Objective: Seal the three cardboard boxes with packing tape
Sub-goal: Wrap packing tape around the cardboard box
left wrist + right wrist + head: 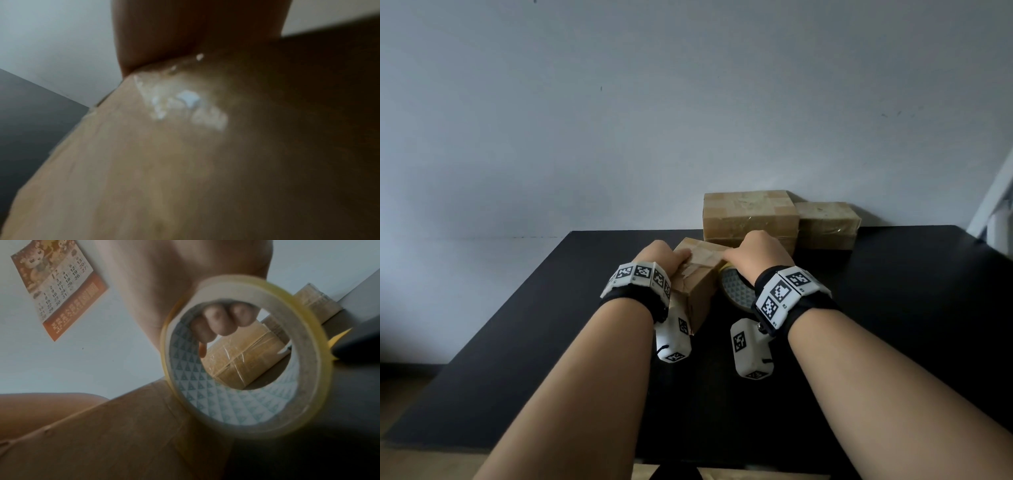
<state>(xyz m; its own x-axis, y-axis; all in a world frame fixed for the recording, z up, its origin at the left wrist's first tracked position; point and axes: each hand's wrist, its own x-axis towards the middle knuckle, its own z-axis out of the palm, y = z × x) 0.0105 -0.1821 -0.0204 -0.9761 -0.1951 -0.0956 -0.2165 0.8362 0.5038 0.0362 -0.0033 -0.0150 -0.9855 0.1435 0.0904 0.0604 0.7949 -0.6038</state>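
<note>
A small cardboard box [698, 274] stands at the middle of the black table [911, 291]. My left hand [666, 255] lies over its top left edge, fingers resting on the taped top. The left wrist view shows the box side [123, 162] with crumpled clear tape [185, 104] at the edge under the hand. My right hand [756, 253] sits at the box's right top edge and grips the tape roll [738, 289]. In the right wrist view its fingers [224, 321] curl through the roll [226, 402], which touches the box [123, 434].
Two taped cardboard boxes stand against the wall behind, a larger one [750, 214] and a smaller one [825, 222] to its right. A calendar [59, 288] hangs on the wall. Bare table stretches to both sides of the hands.
</note>
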